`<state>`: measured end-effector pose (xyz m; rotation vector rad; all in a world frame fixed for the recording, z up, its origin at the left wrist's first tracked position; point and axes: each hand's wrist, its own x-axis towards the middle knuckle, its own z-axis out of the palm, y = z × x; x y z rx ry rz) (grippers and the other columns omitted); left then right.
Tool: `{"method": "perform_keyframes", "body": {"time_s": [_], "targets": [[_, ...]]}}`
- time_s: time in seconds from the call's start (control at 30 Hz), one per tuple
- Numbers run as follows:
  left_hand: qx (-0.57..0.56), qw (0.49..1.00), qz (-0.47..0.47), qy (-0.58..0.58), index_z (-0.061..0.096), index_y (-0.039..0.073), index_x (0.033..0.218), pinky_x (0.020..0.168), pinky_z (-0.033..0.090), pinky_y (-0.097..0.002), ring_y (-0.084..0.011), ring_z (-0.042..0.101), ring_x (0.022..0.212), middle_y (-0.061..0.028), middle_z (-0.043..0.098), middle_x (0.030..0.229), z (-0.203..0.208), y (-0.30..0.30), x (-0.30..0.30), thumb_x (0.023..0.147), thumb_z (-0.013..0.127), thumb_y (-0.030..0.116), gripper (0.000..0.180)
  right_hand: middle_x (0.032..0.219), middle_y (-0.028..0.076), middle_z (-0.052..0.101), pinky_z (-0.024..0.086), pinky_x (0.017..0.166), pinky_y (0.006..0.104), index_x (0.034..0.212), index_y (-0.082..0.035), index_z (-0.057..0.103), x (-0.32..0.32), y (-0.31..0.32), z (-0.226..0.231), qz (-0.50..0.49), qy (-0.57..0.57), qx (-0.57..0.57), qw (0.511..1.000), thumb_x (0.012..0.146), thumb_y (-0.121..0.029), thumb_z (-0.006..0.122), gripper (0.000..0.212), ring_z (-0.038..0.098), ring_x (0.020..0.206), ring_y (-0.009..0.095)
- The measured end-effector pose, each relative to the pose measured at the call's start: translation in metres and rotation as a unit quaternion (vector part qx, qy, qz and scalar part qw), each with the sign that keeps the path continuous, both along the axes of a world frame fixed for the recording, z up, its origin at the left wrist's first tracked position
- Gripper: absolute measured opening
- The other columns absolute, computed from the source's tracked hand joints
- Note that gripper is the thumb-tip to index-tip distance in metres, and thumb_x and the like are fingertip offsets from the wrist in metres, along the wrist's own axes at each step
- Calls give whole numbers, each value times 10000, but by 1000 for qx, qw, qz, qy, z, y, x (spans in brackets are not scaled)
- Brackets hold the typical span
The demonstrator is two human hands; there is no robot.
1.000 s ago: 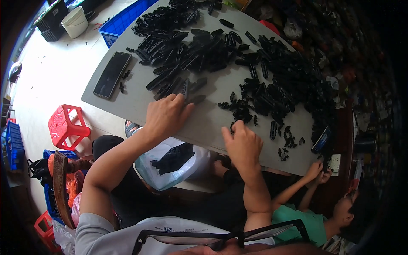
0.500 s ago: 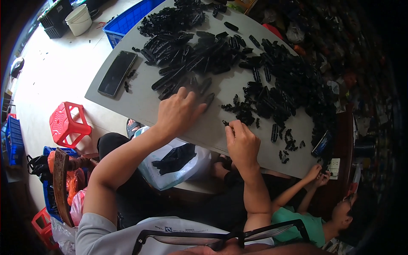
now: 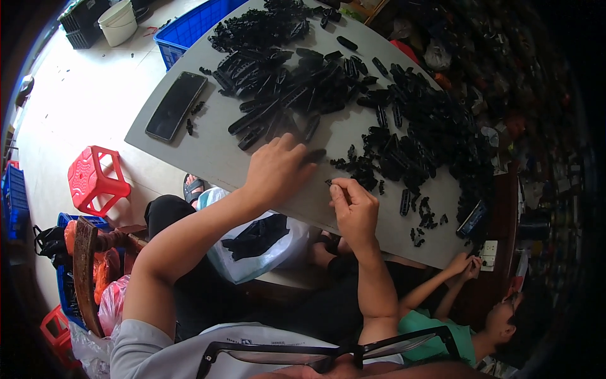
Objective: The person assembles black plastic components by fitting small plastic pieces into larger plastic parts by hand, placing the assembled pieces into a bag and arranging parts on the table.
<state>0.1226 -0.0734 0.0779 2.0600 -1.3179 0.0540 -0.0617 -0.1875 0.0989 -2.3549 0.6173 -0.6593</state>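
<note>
Grey table [image 3: 208, 151]: two phones, one red stool [image 3: 95, 180], countless black parts [image 3: 303, 88].

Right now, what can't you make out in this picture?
- Under the left hand, head view: the palm covers whatever black part it presses on the table.
- In the right hand: the pinched piece is too small to identify.
- The white bag: its dark contents are too blurred.
- The blue crate: cut off by the table.

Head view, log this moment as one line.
left hand: flat on long black plastic strips | right hand: pinching small black piece | surface: grey tabletop
</note>
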Motion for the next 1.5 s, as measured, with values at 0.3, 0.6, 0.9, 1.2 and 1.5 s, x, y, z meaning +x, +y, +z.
{"method": "perform_keyframes", "body": {"time_s": [0.3, 0.6, 0.9, 1.2, 1.5], "targets": [[9, 992, -112, 52, 666, 60, 1130, 864, 562, -445, -333, 650, 1038, -123, 623, 1043, -3, 17, 11, 854, 786, 146, 313, 920, 52, 746, 580, 644, 251, 1104, 34, 709, -3, 1, 16, -6, -112, 360, 926, 1003, -63, 721, 141, 720, 779, 102], [-65, 818, -270, 505, 714, 23, 1251, 931, 561, -337, -177, 682, 1064, -62, 701, 1161, 8, 30, 4, 939, 757, 47, 316, 934, 88, 768, 584, 658, 262, 1143, 45, 734, -15, 17, 27, -23, -149, 178, 973, 1003, -48, 721, 168, 721, 761, 125], [-87, 637, -325, 693, 696, -15, 1238, 994, 520, -300, -125, 663, 1093, -56, 716, 1179, 13, 33, -2, 962, 720, -10, 278, 978, 155, 772, 607, 702, 335, 1080, 8, 760, -15, 21, 39, 42, -157, -142, 976, 898, -28, 821, 195, 744, 774, 252], [-52, 682, -330, 650, 687, -35, 1245, 916, 543, -285, -120, 676, 1012, -61, 728, 1108, 18, 36, -2, 943, 741, 16, 311, 1048, 126, 780, 603, 836, 375, 1043, -7, 789, -7, 33, 36, 92, -158, -119, 976, 851, -6, 833, 197, 737, 937, 274], [-24, 693, -314, 648, 652, -62, 1251, 786, 562, -287, -137, 698, 868, -80, 723, 970, 16, 38, -1, 948, 744, 43, 334, 1065, 127, 782, 606, 806, 336, 1030, -13, 796, -7, 31, 33, 75, -122, -101, 985, 848, 0, 838, 187, 751, 907, 250]]}}
